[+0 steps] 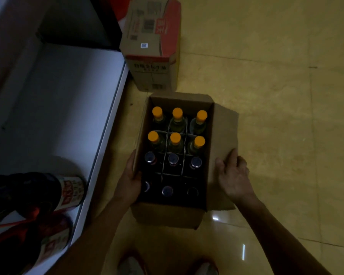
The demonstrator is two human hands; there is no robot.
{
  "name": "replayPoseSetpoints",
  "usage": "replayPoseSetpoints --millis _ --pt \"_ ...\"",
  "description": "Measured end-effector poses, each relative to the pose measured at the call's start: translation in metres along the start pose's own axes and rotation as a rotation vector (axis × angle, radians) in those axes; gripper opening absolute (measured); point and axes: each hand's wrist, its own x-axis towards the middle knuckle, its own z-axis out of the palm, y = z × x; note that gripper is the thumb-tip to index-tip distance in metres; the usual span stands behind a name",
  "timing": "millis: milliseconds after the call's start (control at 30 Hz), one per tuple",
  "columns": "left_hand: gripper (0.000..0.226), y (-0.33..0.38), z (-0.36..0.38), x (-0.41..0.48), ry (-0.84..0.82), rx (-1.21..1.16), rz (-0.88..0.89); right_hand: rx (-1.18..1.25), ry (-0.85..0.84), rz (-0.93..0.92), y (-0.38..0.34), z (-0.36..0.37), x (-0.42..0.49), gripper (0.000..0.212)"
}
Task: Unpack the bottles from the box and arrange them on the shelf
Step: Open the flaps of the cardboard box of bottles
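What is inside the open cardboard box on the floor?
The box holds upright bottles in a cardboard divider: six orange-capped bottles in the far rows, dark-capped bottles in the near rows. Bottle bodies are hidden by the divider and shadow.

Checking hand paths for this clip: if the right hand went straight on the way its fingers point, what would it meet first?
The right hand lies on the opened right flap, fingers pointing away from the person. Going on, it would slide along that flap, then probably reach bare floor.
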Motion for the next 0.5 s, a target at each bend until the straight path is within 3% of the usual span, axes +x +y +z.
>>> replayPoseSetpoints --millis 133,267,400,500 --pt "0.06 0.004 -0.009 0.011 -0.054 0.009 -0.113 -0.003 -0.047 0.038 0.0 0.007 0.004 0.046" --pt "0.034 0.026 -0.025 0.041 -0.138 0.257 -0.144 0.105 -0.057 0.017 -0.004 0.007 0.009 0.053" --pt "0.037 0.045 -0.023 0.067 -0.2 0.507 -0.142 0.11 -0.063 -0.014 -0.006 0.011 0.018 0.044" --pt "0.016 0.05 -0.024 0.08 -0.275 0.645 -0.133 0.191 -0.014 -0.015 -0.013 0.015 0.027 0.049"
